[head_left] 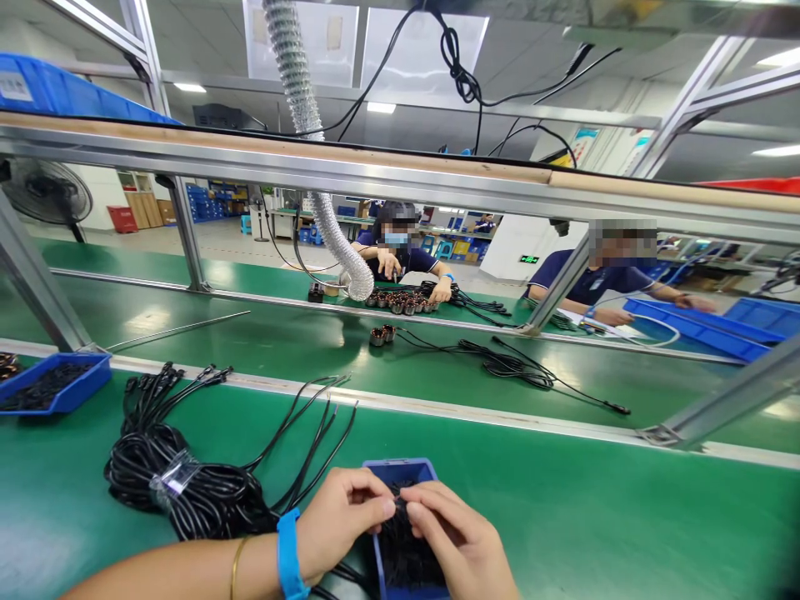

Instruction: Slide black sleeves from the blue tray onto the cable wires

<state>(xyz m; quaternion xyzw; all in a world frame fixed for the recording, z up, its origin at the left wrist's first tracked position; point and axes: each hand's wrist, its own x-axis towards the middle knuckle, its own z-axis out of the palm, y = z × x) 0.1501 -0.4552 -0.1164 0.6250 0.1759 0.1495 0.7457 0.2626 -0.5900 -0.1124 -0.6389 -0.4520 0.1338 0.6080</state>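
Observation:
Above a small blue bin [400, 463] my two hands meet fingertip to fingertip. My left hand [342, 518], with a blue band on its wrist, is closed in a pinch of thumb and forefinger. My right hand [461, 537] pinches in the same way just beside it. Whatever lies between the fingertips is too small to make out. Small black parts [409, 557] fill the bin below. Left of my hands lies a tied bundle of black cables [206, 492], its loose ends reaching toward the bin.
A blue tray [81, 398] of dark parts stands at the left. Metal frame bars [375, 387] cross the green bench. Beyond them lie two copper-wound parts [382, 335] and a black cable [500, 358]. Two co-workers [400, 258] sit opposite. A flexible duct [325, 212] hangs down.

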